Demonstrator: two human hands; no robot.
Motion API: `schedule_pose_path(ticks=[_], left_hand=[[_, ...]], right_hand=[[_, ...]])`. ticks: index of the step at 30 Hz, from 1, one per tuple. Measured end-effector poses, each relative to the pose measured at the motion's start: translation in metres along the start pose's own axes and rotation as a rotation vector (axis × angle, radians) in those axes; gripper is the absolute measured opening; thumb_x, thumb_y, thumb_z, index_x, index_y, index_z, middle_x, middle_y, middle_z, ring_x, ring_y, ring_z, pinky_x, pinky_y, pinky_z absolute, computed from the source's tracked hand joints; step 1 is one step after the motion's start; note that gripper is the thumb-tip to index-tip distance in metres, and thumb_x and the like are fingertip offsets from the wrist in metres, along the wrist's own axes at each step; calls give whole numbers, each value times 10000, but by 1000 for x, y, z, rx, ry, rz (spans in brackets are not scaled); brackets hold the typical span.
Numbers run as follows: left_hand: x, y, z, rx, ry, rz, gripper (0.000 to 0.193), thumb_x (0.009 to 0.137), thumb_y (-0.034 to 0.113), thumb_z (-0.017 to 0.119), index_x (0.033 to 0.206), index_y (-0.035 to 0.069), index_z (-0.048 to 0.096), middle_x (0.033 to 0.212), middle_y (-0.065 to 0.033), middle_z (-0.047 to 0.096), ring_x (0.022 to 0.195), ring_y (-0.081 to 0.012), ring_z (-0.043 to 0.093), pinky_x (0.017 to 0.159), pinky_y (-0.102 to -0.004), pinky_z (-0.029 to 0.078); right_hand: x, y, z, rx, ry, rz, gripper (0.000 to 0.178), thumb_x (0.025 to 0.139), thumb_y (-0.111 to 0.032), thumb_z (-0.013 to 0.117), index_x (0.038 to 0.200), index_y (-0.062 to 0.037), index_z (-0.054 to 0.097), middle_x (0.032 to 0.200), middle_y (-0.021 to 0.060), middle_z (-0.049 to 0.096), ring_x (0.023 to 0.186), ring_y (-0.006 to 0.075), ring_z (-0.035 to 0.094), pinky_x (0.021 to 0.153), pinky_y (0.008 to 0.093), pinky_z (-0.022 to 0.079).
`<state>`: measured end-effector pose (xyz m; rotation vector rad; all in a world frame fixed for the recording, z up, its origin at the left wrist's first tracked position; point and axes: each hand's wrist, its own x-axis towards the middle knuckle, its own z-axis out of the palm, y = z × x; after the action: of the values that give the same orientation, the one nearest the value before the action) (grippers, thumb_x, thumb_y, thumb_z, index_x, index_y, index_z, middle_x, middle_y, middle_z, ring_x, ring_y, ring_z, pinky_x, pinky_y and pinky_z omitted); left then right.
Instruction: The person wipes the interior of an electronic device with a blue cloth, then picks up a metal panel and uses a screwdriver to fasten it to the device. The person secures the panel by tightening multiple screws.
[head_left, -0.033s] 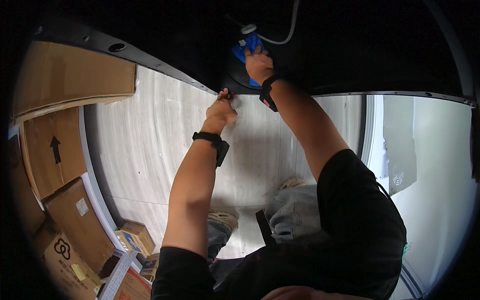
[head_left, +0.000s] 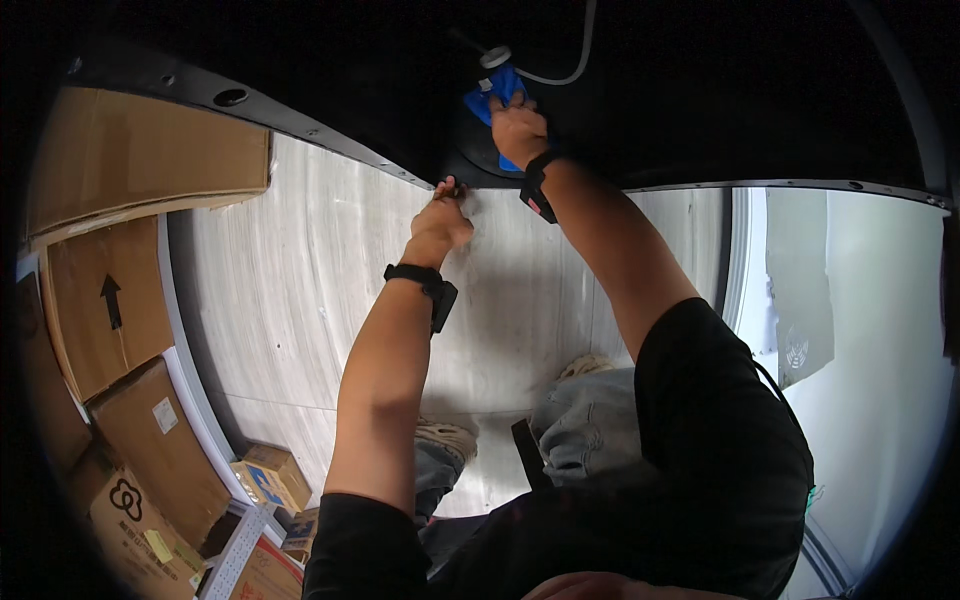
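My right hand (head_left: 518, 128) is raised and closed on a blue object (head_left: 492, 98) pressed against a black panel (head_left: 700, 90) overhead. A white round cap (head_left: 495, 57) and a thin white cable (head_left: 570, 65) sit just above the blue object. My left hand (head_left: 445, 215) is lower and to the left, fingers curled on the black panel's edge (head_left: 400, 172). Each wrist carries a black band. What kind of thing the blue object is cannot be told.
Brown cardboard boxes (head_left: 110, 300) are stacked along the left, with smaller printed boxes (head_left: 265, 478) at lower left. A pale grey floor (head_left: 290, 290) lies below, with my shoes (head_left: 445, 440) and jeans on it. A white wall (head_left: 880, 380) runs on the right.
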<state>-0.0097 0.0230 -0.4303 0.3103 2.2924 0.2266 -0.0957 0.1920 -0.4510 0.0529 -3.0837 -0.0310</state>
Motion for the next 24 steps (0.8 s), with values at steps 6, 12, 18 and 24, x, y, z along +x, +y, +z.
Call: schedule_pose_path(ticks=[6, 12, 18, 24], left_hand=[[-1, 4, -3, -30, 4, -9, 698, 835, 233, 474, 1480, 148, 223, 1554, -103, 121, 1427, -223, 154, 1142, -311, 214], [12, -6, 14, 110, 7, 33, 707, 876, 301, 464, 1485, 94, 171, 1550, -156, 89, 1437, -248, 98, 1161, -302, 135], [9, 0, 8, 144, 3, 47, 720, 873, 299, 473, 1483, 77, 161, 1550, -160, 82, 1435, -266, 101, 1162, -308, 139], [-4, 2, 0, 147, 0, 61, 739, 851, 292, 499, 1480, 77, 179, 1548, -164, 87, 1433, -264, 116, 1159, -310, 156]], right_hand=[[-36, 35, 1, -78, -139, -28, 449, 814, -144, 542, 1257, -71, 537, 984, 242, 617, 861, 357, 622, 681, 405, 539], [-60, 40, 3, -19, -276, -71, 487, 792, -187, 546, 1240, 5, 551, 861, 270, 657, 733, 345, 642, 541, 487, 503], [-15, 50, 37, -176, 6, -86, 439, 784, -207, 545, 1171, -11, 613, 806, 237, 667, 673, 337, 635, 474, 494, 468], [31, 41, 18, 17, -135, 3, 475, 808, -191, 554, 1266, -64, 556, 1006, 273, 639, 814, 379, 635, 664, 496, 503]])
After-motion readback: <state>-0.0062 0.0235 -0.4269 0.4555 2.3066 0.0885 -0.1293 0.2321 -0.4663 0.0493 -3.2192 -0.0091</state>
